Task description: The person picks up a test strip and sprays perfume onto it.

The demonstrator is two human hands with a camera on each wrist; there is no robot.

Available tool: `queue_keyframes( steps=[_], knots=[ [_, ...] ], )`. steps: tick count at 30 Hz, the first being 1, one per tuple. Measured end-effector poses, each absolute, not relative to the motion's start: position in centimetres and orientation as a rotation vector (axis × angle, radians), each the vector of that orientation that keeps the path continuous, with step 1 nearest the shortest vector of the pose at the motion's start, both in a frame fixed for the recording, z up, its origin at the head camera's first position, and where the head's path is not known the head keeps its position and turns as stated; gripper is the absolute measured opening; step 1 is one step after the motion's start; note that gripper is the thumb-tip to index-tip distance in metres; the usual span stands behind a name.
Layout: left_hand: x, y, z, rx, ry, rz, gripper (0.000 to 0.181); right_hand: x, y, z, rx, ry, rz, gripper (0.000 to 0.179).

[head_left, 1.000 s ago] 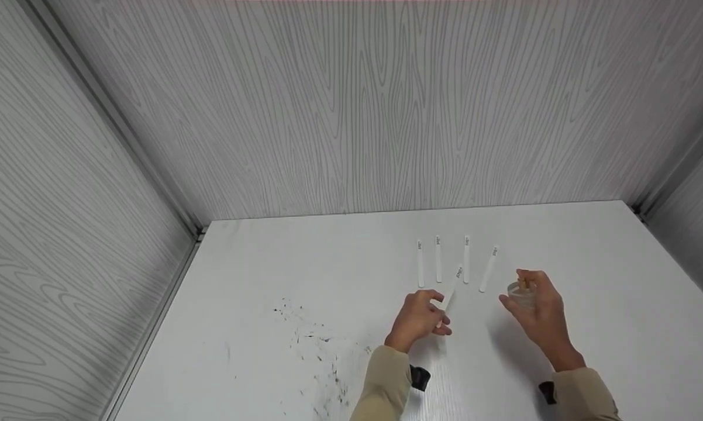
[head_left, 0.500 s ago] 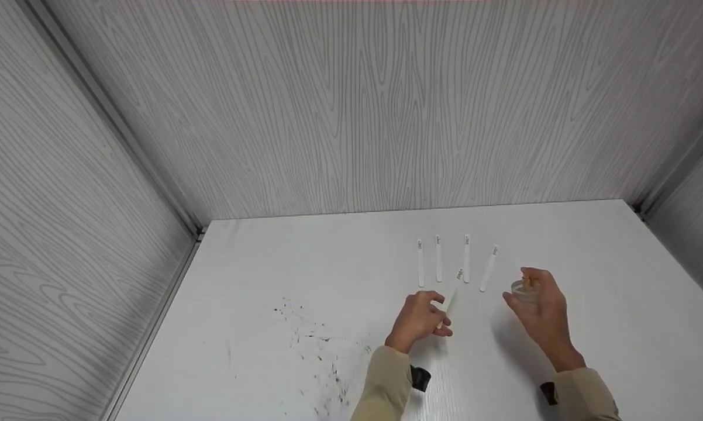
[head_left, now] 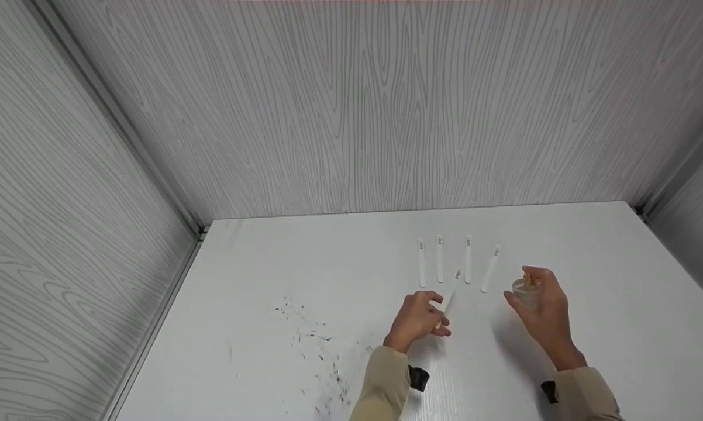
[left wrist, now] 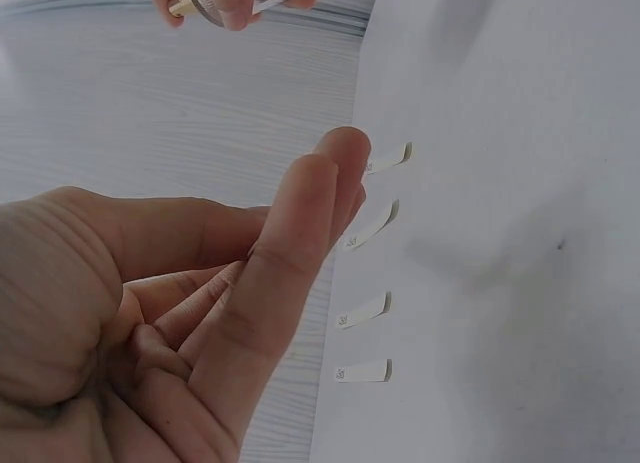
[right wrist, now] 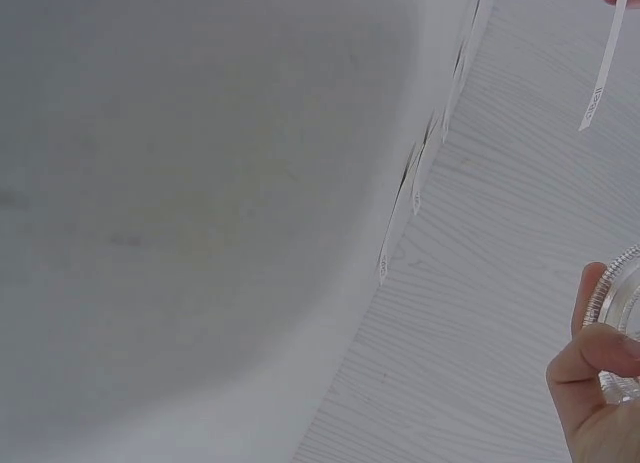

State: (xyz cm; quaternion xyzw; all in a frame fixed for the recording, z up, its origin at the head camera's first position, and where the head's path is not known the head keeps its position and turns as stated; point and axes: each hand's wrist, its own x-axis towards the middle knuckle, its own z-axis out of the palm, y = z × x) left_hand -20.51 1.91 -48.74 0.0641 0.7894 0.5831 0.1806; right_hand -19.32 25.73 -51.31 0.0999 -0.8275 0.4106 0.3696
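Note:
My left hand (head_left: 416,316) pinches the lower end of a white paper test strip (head_left: 452,298), which slants up and to the right over the table. Facing it, my right hand (head_left: 547,313) grips a small clear glass perfume bottle (head_left: 526,295), with a finger on its gold-coloured sprayer top (head_left: 528,280). In the right wrist view, the bottle's ribbed side (right wrist: 600,298) shows at the right edge, and the held strip (right wrist: 608,68) has print at its tip. My left fingers hide the held strip in the left wrist view.
Several more white strips (head_left: 421,266) lie apart in a row beyond my hands, printed ends toward the back wall (head_left: 351,117). Dark specks (head_left: 328,351) mark the white table (head_left: 258,263) at the left. Grey wood-grain panels enclose the sides.
My right hand has shifted slightly to the right with the perfume bottle. The left hand and its strip stay nearly where they were.

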Motion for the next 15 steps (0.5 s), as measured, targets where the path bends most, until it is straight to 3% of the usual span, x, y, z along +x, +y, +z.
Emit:
queue_keyframes(
  steps=[15],
  knots=[
    [-20.35,1.33,-48.56,0.206,2.226,1.647,0.035,-19.15,25.38,-51.29,0.286,-2.105,1.011,0.050]
  ],
)
